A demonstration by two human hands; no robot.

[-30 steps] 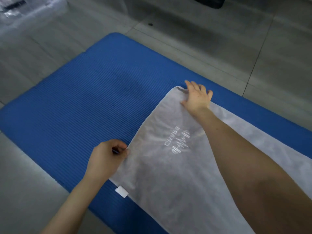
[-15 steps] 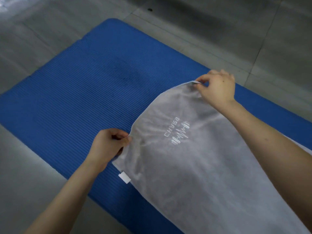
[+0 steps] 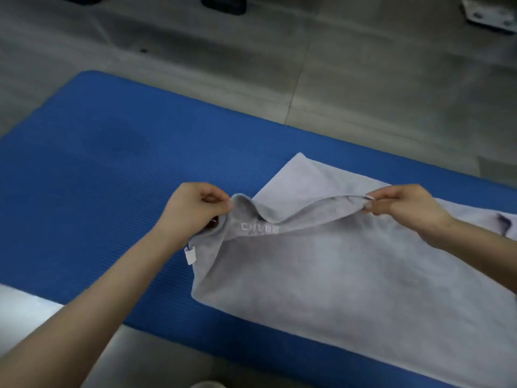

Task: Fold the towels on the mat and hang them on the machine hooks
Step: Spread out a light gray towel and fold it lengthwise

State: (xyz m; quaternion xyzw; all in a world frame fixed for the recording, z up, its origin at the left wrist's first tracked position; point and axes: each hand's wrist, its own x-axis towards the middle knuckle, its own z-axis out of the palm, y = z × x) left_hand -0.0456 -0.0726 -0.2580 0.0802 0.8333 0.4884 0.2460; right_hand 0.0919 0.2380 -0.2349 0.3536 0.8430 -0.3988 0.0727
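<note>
— Where is the towel?
— The grey towel (image 3: 335, 275) lies on the right part of the blue mat (image 3: 112, 177), and the mat lies on the grey floor (image 3: 363, 79).
— And the hands?
— Well apart, each clamped on the towel. The left hand (image 3: 193, 211) pinches one corner of the towel's edge between thumb and fingers. The right hand (image 3: 405, 211) pinches the other corner of the same edge.
— So that edge is off the mat?
— Yes, it is raised and sags in the middle between the hands. White lettering (image 3: 258, 229) shows just under it near the left hand, and a small white tag (image 3: 190, 254) hangs from the towel's side below that hand. Beyond the raised edge, a flat corner of the towel rests on the mat.
</note>
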